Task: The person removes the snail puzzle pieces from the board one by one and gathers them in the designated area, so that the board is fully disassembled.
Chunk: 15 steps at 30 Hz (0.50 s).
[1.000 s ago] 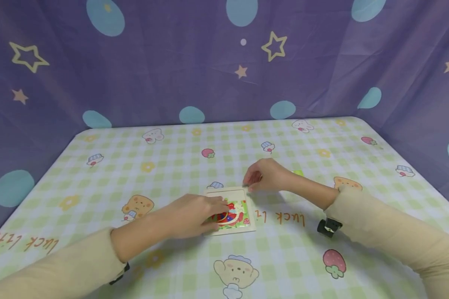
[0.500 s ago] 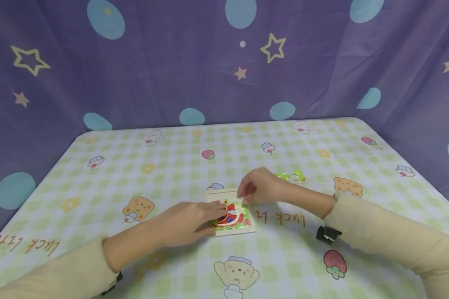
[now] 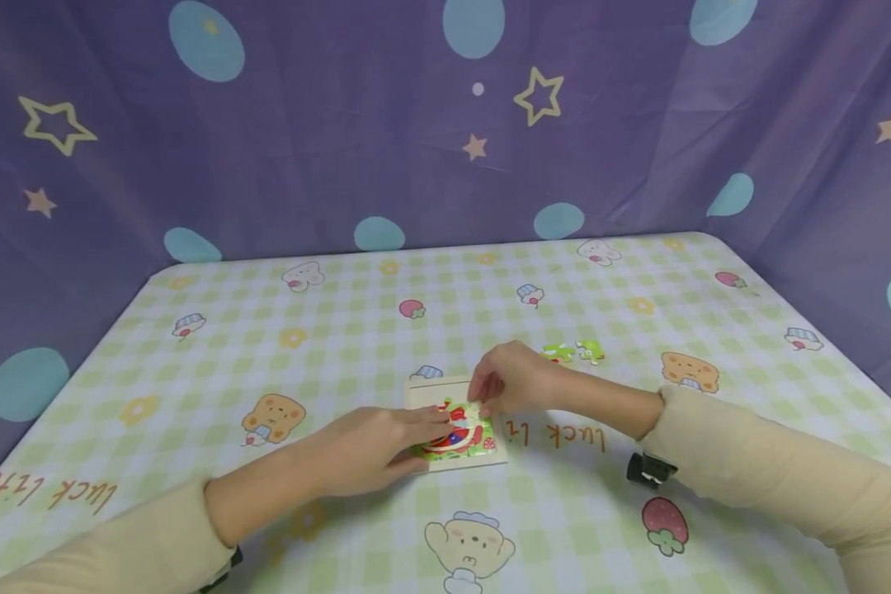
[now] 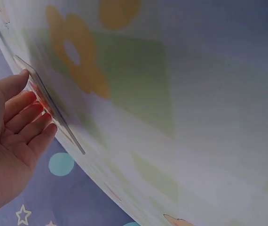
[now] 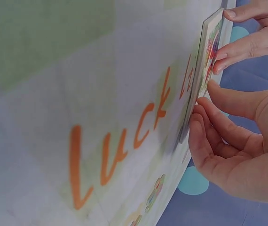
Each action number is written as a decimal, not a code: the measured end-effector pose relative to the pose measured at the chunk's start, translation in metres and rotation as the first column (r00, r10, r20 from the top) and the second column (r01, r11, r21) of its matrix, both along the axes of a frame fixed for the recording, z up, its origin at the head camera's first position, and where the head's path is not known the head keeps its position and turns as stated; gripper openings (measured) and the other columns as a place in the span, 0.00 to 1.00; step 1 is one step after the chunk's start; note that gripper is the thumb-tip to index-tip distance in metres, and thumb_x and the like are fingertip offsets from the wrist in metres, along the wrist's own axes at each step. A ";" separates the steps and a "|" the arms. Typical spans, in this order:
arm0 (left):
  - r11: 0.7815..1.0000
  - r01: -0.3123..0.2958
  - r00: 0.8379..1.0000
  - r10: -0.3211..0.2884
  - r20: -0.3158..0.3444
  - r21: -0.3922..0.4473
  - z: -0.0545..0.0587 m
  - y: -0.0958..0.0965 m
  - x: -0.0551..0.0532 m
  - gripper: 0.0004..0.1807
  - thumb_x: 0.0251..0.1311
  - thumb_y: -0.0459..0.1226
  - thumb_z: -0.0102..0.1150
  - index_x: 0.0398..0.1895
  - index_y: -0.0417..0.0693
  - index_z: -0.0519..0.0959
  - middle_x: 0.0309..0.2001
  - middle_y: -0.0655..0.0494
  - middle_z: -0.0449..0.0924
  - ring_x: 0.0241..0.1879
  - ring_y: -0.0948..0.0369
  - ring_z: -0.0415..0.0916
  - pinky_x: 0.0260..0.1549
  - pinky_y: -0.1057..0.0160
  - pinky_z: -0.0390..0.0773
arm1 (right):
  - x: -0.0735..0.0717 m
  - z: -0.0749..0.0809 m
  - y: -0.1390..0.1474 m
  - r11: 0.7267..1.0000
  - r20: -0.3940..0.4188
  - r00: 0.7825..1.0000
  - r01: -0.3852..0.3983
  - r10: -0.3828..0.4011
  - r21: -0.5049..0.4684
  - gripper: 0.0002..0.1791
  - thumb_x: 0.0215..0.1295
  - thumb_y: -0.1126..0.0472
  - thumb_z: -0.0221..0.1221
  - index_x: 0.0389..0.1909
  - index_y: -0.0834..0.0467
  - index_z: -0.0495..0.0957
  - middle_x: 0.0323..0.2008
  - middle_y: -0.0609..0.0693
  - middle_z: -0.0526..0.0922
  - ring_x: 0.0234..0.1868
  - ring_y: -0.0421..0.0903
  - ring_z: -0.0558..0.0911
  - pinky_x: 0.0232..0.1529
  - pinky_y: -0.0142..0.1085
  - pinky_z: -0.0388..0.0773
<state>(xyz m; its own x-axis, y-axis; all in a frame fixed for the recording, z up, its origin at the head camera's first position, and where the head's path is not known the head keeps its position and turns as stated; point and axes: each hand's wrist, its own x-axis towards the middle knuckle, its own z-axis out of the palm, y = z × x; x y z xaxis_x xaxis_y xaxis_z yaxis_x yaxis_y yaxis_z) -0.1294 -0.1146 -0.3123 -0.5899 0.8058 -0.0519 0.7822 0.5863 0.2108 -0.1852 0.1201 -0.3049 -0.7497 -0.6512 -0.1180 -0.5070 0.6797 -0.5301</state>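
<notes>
A small wooden puzzle board (image 3: 456, 464) with a pale frame and a red, blue and green picture lies flat on the table. My left hand (image 3: 371, 450) reaches over its left side, with long fingers resting on the picture and the thumb at the near edge; the left wrist view shows this hand (image 4: 19, 127) from the palm side. At the board's upper right corner, my right hand (image 3: 516, 379) pinches a small puzzle piece, mostly hidden by the fingertips. The right wrist view shows the right hand (image 5: 242, 136) with its thumb and forefinger close together at the board's edge (image 5: 201, 61).
Two loose green puzzle pieces, one nearer (image 3: 557, 353) and one farther right (image 3: 589, 351), lie beyond my right forearm. A checked cloth (image 3: 341, 330) with printed cartoons covers the table. Behind it hangs a purple curtain (image 3: 304, 148).
My right hand has moved toward me from beyond the board's far right corner onto that corner, uncovering the loose pieces. My left hand has shifted slightly toward me, still on the board.
</notes>
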 end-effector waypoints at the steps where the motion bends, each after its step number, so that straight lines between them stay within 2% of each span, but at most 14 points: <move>1: 1.000 0.001 1.000 -0.001 0.000 0.002 0.000 0.000 0.000 0.24 0.64 0.42 0.58 0.64 0.53 0.73 0.66 0.52 0.71 0.64 0.57 0.73 0.55 0.55 0.80 | 0.000 0.000 -0.001 1.000 -0.007 1.000 -0.007 0.007 0.003 0.06 0.52 0.66 0.70 0.31 0.58 0.85 0.28 0.46 0.86 0.29 0.34 0.78 0.33 0.22 0.77; 9: 1.000 0.003 1.000 -0.003 0.022 0.012 0.000 -0.002 0.001 0.23 0.65 0.40 0.57 0.64 0.51 0.73 0.66 0.51 0.71 0.64 0.57 0.73 0.56 0.55 0.80 | 0.002 0.004 -0.004 0.999 -0.014 0.999 -0.042 0.042 0.032 0.05 0.51 0.67 0.70 0.30 0.59 0.84 0.27 0.47 0.86 0.26 0.33 0.78 0.30 0.21 0.76; 15: 1.000 0.022 0.999 -0.022 0.032 -0.002 -0.002 0.000 0.000 0.23 0.66 0.41 0.56 0.64 0.47 0.73 0.66 0.51 0.70 0.65 0.58 0.71 0.58 0.56 0.79 | 0.001 0.004 -0.006 0.998 0.024 0.999 -0.024 0.023 0.061 0.06 0.52 0.64 0.70 0.29 0.58 0.83 0.26 0.47 0.84 0.26 0.34 0.77 0.30 0.21 0.75</move>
<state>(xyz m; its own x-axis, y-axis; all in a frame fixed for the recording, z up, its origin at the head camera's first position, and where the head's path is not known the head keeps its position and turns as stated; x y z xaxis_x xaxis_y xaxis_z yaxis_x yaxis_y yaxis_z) -0.1296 -0.1146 -0.3139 -0.5702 0.8183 -0.0722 0.7877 0.5695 0.2349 -0.1843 0.1136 -0.3008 -0.7310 -0.6595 -0.1755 -0.5112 0.6995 -0.4993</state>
